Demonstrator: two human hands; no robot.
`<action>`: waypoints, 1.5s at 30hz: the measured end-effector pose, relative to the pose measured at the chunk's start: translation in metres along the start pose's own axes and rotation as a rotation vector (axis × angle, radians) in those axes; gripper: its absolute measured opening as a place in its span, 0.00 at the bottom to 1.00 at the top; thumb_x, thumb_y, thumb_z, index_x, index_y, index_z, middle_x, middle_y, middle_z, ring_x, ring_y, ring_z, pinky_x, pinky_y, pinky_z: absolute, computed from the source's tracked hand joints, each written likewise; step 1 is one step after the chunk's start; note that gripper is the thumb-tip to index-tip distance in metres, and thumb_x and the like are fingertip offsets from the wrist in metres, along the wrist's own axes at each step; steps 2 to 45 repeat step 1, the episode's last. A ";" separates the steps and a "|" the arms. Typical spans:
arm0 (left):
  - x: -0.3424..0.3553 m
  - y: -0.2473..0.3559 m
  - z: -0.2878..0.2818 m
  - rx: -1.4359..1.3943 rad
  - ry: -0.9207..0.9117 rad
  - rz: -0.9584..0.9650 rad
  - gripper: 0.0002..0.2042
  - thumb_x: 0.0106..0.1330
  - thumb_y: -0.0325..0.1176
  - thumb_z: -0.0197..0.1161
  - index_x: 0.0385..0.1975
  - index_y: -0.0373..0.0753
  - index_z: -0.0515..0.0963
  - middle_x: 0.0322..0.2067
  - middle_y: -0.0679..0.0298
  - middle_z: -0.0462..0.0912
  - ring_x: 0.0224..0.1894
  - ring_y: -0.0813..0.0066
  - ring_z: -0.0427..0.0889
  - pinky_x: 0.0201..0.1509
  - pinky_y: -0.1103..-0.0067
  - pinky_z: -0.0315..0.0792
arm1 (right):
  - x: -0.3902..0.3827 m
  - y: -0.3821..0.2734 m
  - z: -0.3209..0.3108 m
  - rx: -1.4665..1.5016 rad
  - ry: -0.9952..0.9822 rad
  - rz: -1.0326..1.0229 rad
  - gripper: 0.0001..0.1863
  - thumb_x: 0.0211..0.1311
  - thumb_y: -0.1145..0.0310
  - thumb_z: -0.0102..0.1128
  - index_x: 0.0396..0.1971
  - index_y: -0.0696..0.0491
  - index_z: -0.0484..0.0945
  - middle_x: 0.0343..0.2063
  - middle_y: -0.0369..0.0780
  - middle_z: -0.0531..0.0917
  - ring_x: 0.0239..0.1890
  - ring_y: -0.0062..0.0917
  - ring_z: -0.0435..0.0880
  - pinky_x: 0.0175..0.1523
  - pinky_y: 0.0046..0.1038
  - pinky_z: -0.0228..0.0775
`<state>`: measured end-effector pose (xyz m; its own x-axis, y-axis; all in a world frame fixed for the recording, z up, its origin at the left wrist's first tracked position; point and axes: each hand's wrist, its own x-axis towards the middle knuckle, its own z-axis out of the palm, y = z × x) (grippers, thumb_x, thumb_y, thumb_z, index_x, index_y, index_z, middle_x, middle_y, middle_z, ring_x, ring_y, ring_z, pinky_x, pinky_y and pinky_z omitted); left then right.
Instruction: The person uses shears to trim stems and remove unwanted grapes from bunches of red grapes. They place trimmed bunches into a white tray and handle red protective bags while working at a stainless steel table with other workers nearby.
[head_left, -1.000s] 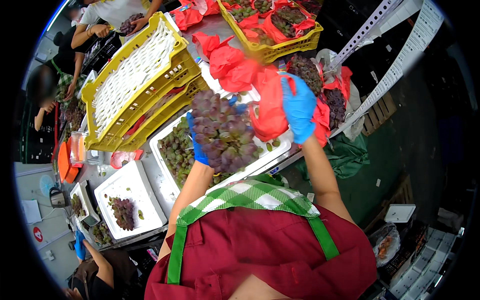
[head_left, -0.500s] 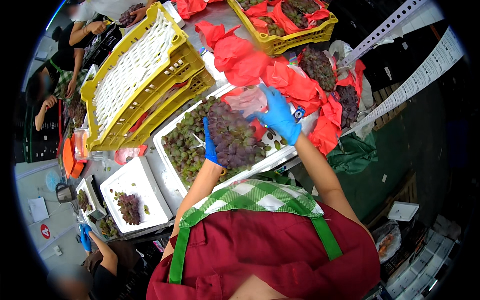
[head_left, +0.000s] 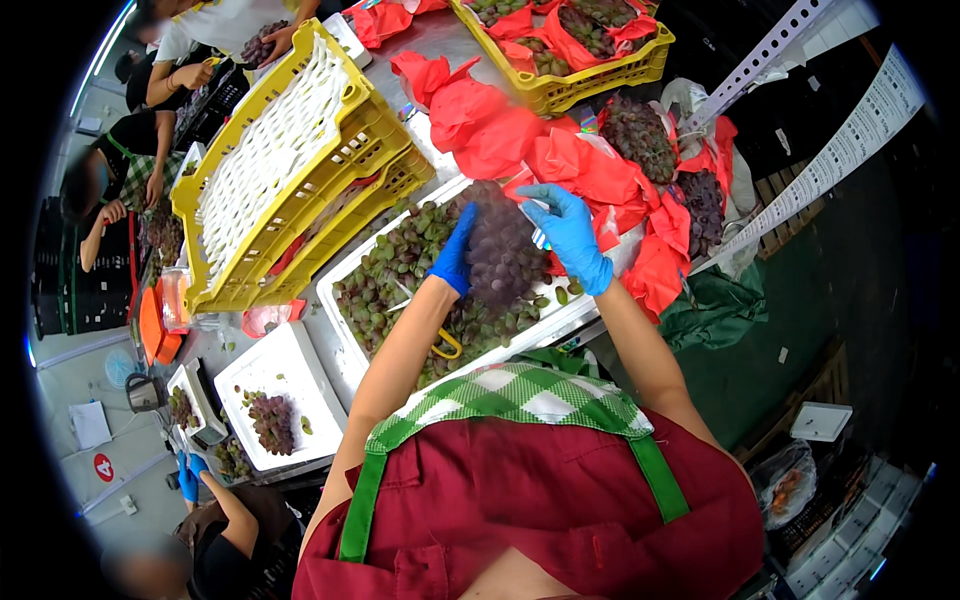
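A bunch of dark purple grapes [head_left: 505,250], slightly blurred, is raised over a white foam box [head_left: 570,318]. My left hand [head_left: 457,250], in a blue glove, holds the bunch along its left side. At the bunch's upper right is my right hand [head_left: 572,235], also gloved in blue, with thumb and fingertips pinched together; what they grip, if anything, is too small to make out. Greener grapes [head_left: 385,275] fill the box beneath. Scissors with a yellow handle [head_left: 447,346] lie on them, close by my left forearm.
Stacked yellow crates [head_left: 335,140] with white foam netting stand left of the box. Crumpled red wrapping [head_left: 585,165] lies beyond and right. Another yellow crate [head_left: 600,88] holds wrapped grapes. A second white box [head_left: 320,375] carries one bunch. Co-workers handle grapes at upper left; another person's gloved hands [head_left: 190,475] show lower left.
My right hand has drawn in from the pale red wrapping, its fingers now pinched beside the bunch. The bunch and my left hand have shifted up and to the right, uncovering the scissors' yellow handle.
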<state>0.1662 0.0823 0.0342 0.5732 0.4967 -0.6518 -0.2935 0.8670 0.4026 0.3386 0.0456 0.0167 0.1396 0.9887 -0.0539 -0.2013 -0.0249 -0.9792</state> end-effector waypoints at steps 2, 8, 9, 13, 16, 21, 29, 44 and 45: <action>-0.001 0.002 0.004 -0.001 0.017 0.005 0.30 0.59 0.56 0.50 0.55 0.41 0.64 0.53 0.58 0.69 0.52 0.66 0.71 0.57 0.71 0.64 | -0.003 -0.001 -0.002 -0.082 0.027 0.010 0.11 0.57 0.75 0.53 0.41 0.55 0.76 0.32 0.31 0.78 0.29 0.07 0.71 0.31 0.10 0.62; -0.001 0.002 0.004 -0.001 0.017 0.005 0.30 0.59 0.56 0.50 0.55 0.41 0.64 0.53 0.58 0.69 0.52 0.66 0.71 0.57 0.71 0.64 | -0.003 -0.001 -0.002 -0.082 0.027 0.010 0.11 0.57 0.75 0.53 0.41 0.55 0.76 0.32 0.31 0.78 0.29 0.07 0.71 0.31 0.10 0.62; -0.001 0.002 0.004 -0.001 0.017 0.005 0.30 0.59 0.56 0.50 0.55 0.41 0.64 0.53 0.58 0.69 0.52 0.66 0.71 0.57 0.71 0.64 | -0.003 -0.001 -0.002 -0.082 0.027 0.010 0.11 0.57 0.75 0.53 0.41 0.55 0.76 0.32 0.31 0.78 0.29 0.07 0.71 0.31 0.10 0.62; -0.001 0.002 0.004 -0.001 0.017 0.005 0.30 0.59 0.56 0.50 0.55 0.41 0.64 0.53 0.58 0.69 0.52 0.66 0.71 0.57 0.71 0.64 | -0.003 -0.001 -0.002 -0.082 0.027 0.010 0.11 0.57 0.75 0.53 0.41 0.55 0.76 0.32 0.31 0.78 0.29 0.07 0.71 0.31 0.10 0.62; -0.001 0.002 0.004 -0.001 0.017 0.005 0.30 0.59 0.56 0.50 0.55 0.41 0.64 0.53 0.58 0.69 0.52 0.66 0.71 0.57 0.71 0.64 | -0.003 -0.001 -0.002 -0.082 0.027 0.010 0.11 0.57 0.75 0.53 0.41 0.55 0.76 0.32 0.31 0.78 0.29 0.07 0.71 0.31 0.10 0.62; -0.001 0.002 0.004 -0.001 0.017 0.005 0.30 0.59 0.56 0.50 0.55 0.41 0.64 0.53 0.58 0.69 0.52 0.66 0.71 0.57 0.71 0.64 | -0.003 -0.001 -0.002 -0.082 0.027 0.010 0.11 0.57 0.75 0.53 0.41 0.55 0.76 0.32 0.31 0.78 0.29 0.07 0.71 0.31 0.10 0.62; -0.001 0.002 0.004 -0.001 0.017 0.005 0.30 0.59 0.56 0.50 0.55 0.41 0.64 0.53 0.58 0.69 0.52 0.66 0.71 0.57 0.71 0.64 | -0.003 -0.001 -0.002 -0.082 0.027 0.010 0.11 0.57 0.75 0.53 0.41 0.55 0.76 0.32 0.31 0.78 0.29 0.07 0.71 0.31 0.10 0.62; -0.001 0.002 0.004 -0.001 0.017 0.005 0.30 0.59 0.56 0.50 0.55 0.41 0.64 0.53 0.58 0.69 0.52 0.66 0.71 0.57 0.71 0.64 | -0.003 -0.001 -0.002 -0.082 0.027 0.010 0.11 0.57 0.75 0.53 0.41 0.55 0.76 0.32 0.31 0.78 0.29 0.07 0.71 0.31 0.10 0.62; -0.001 0.002 0.004 -0.001 0.017 0.005 0.30 0.59 0.56 0.50 0.55 0.41 0.64 0.53 0.58 0.69 0.52 0.66 0.71 0.57 0.71 0.64 | -0.003 -0.001 -0.002 -0.082 0.027 0.010 0.11 0.57 0.75 0.53 0.41 0.55 0.76 0.32 0.31 0.78 0.29 0.07 0.71 0.31 0.10 0.62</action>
